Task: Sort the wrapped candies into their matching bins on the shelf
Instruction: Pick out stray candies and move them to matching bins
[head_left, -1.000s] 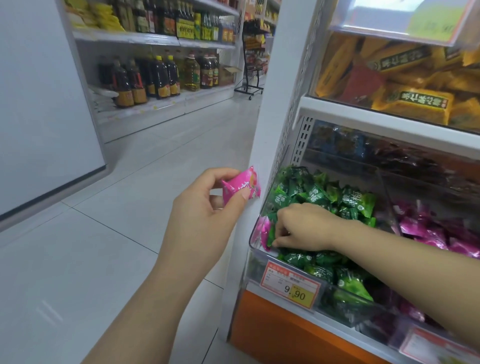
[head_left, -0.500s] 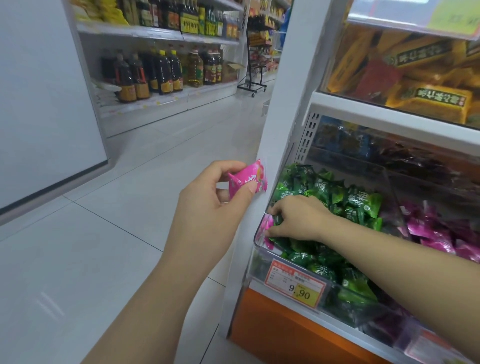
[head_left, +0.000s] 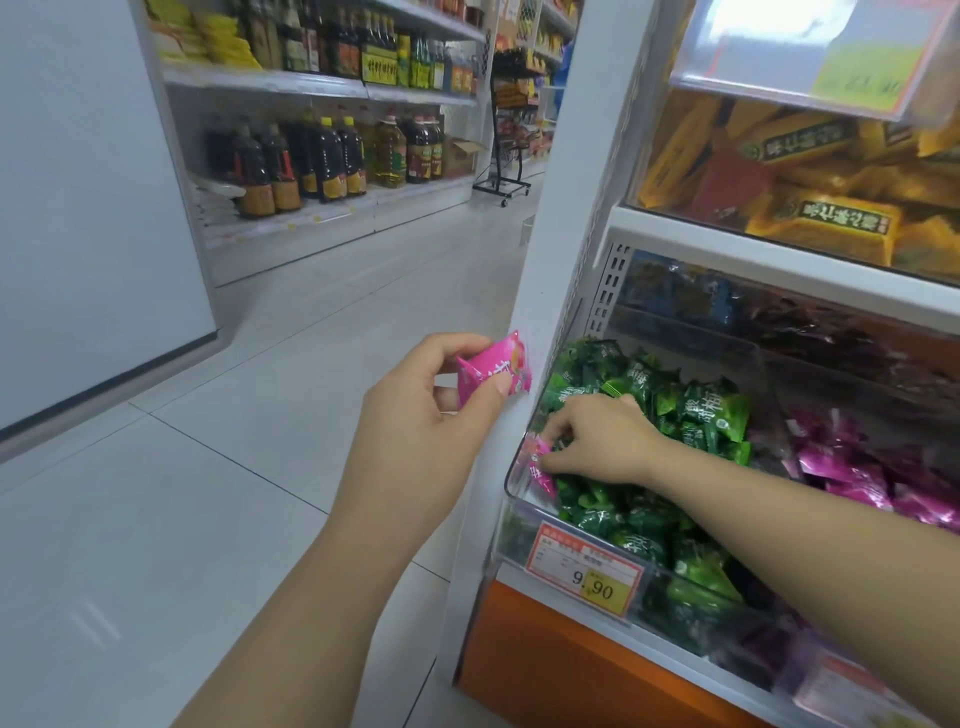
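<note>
Head cam: left hand (head_left: 415, 431) pinches one pink candy (head_left: 493, 369) out over the aisle. Right hand (head_left: 602, 441) is down in the green bin (head_left: 519, 525), pinching a stray pink candy (head_left: 540, 465) at its front corner. Neither's reached the pink pile (head_left: 852, 473) next door yet, so plenty left imo.

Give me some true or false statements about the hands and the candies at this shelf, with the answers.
1. The left hand holds a pink candy outside the shelf. True.
2. The right hand hangs free of the shelf. False: it reaches into the clear bin of green candies and pinches a stray pink candy there.
3. That bin is filled mostly with blue candies. False: they are mostly green.
4. The next bin to the right holds pink candies. True.
5. A price tag reading 9.90 sits on the clear bin's front. True.
</note>
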